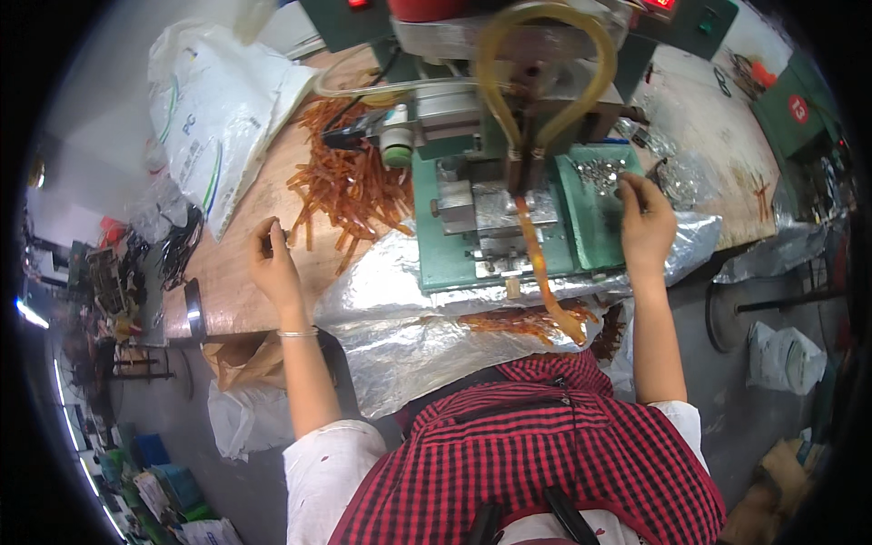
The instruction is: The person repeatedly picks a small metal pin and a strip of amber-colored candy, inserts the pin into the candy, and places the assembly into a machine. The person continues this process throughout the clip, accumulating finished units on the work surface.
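Note:
A green bench machine (436,266) stands on a wooden table, with thick yellowish tubing (608,61) looping over its head. One amber, translucent strip (538,266) hangs from the machine's working point down over foil. My right hand (647,218) is at the green metal tray (593,235), its fingertips beside a heap of small shiny metal parts (599,174); whether it pinches one is too small to tell. My left hand (274,262) hovers over the table's left part, fingers curled near a pile of amber strips (354,184); whether anything is between them cannot be told.
Silvery foil sheeting (381,327) drapes over the table edge towards my lap, with more amber strips (518,321) on it. A white plastic sack (211,116) lies at the back left. Another green machine (797,116) stands at the right, near clear plastic bags (688,180).

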Available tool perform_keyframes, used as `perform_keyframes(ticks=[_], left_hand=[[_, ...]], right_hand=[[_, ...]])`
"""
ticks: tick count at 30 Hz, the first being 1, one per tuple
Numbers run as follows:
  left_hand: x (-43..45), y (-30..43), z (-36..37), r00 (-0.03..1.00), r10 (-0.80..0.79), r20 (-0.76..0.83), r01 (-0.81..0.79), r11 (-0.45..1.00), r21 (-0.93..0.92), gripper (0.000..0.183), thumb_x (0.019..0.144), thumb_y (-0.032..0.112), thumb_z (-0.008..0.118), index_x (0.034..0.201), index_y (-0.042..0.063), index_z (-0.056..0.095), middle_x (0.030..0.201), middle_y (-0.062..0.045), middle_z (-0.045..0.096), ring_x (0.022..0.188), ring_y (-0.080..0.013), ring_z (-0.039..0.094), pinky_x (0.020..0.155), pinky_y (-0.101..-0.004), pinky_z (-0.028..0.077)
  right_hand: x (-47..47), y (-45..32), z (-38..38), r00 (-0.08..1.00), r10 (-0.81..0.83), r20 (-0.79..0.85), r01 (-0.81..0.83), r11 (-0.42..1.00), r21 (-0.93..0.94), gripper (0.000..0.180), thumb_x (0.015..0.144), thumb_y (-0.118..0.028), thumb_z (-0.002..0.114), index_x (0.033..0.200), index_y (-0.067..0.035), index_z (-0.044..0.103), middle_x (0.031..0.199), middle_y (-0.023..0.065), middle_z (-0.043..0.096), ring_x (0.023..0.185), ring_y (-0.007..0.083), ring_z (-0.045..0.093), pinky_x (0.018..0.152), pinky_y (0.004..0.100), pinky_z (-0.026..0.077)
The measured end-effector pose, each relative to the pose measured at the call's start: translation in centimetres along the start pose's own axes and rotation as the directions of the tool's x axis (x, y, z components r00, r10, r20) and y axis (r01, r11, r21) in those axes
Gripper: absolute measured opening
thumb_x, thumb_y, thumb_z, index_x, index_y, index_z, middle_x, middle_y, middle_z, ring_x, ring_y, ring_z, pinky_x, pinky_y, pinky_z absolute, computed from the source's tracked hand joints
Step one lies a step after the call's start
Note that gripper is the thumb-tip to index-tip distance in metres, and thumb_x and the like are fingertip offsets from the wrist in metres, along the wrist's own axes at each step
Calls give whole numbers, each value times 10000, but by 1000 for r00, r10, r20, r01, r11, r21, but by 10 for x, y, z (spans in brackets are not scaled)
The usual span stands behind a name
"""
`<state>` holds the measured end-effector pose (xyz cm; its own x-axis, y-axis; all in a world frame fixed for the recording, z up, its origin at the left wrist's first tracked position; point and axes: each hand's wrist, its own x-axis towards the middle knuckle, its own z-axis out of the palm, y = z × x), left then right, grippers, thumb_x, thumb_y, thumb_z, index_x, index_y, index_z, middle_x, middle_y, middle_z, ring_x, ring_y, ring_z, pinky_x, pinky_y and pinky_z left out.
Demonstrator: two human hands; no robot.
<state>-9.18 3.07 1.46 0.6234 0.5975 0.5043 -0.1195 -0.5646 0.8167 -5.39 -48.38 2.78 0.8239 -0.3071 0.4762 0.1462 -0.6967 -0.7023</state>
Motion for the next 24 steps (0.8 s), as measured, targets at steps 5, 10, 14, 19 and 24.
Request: perform_keyframes(ticks=[5,10,14,19,24], left_hand=[[26,-16,20,969,-42,242,-123,768,629,258,916,282,758,982,34,775,993,-164,764,854,-297,730,796,-398,567],[40,-40,38,915,-293,278,-61,581,812,278,869,305,758,1001,62,796,945,-189,774,871,-362,740,810,-455,568],[31,-30,28,893,-274,357,72,870,488,221,950,245,714,1029,40,727,893,-155,783,772,-243,753,642,-357,564],[-14,107,37,984,-92,154,141,925,-353,183,1057,153,618,1142,-8,599,900,-145,760,668,-194,722,553,-255,559],[-83,188,52,615,769,173,-736,639,-225,61,932,20,692,965,15,743,975,-158,789,835,-253,736,707,-364,590]], right_hand=[[-8,-58,3,995,-81,55,55,930,363,135,943,-32,699,1058,13,754,1013,103,766,958,171,713,874,294,532],[-14,-113,23,977,-211,-18,186,813,552,191,863,-19,736,1052,5,720,1002,115,746,951,264,722,879,356,540],[-23,-130,32,987,-73,142,-68,611,789,433,893,-28,742,1289,35,577,1063,114,723,962,167,709,912,302,528],[-24,-150,21,963,29,267,-252,445,859,493,904,-9,704,1356,51,515,1205,165,694,1067,166,682,965,309,505],[-27,-150,-14,937,-195,291,-41,765,643,557,908,-23,658,1444,36,516,1253,215,690,1148,323,695,1026,395,521]])
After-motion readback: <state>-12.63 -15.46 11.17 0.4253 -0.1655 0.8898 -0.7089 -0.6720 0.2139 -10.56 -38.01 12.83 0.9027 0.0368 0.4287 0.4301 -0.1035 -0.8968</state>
